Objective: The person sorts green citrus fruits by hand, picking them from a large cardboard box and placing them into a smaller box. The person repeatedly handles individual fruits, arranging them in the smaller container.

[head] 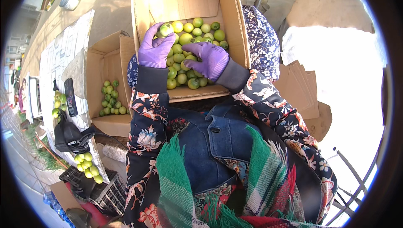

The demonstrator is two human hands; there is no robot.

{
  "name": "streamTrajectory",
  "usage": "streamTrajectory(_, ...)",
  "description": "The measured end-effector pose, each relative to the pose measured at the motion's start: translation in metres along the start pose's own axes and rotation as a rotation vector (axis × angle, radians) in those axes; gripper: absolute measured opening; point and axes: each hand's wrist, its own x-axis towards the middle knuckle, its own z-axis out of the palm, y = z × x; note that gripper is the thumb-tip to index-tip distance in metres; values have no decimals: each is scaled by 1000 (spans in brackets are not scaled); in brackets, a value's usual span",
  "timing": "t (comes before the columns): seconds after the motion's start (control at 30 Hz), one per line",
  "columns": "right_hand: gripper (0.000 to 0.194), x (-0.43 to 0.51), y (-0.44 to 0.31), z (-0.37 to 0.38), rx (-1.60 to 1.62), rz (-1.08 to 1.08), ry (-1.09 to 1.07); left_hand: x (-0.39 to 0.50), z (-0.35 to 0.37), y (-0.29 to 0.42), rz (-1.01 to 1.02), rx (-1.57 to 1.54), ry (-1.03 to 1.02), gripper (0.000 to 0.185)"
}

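Note:
A large cardboard box (185, 5) is in front of me, with many round yellow-green fruits (185, 39) spread over its bottom. My left hand (155, 49), in a purple knit glove, holds a green fruit (166, 29) with a darker patch at the box's left side. In a matching glove, my right hand (211, 58) reaches low over the pile with thumb and forefinger apart. A fruit shows between those two fingers; whether they grip it is hidden by the angle.
Left of the big box stands a smaller cardboard box (108, 51) holding several green fruits. Beside it, a board (74, 61) carries a phone (70, 97), a black bag (67, 133) and more fruit (88, 166). A plastic crate (110, 193) sits below. Flat cardboard pieces (297, 92) lie right.

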Motion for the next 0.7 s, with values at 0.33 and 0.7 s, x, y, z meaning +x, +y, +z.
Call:
streamTrajectory(0.33,56,1,-6,-11,44,-147,374,-2,1,-9,-102,341,-180,31)
streamTrajectory(0.7,40,-3,-10,-24,133,94,304,-8,5,-5,45,498,-262,28)
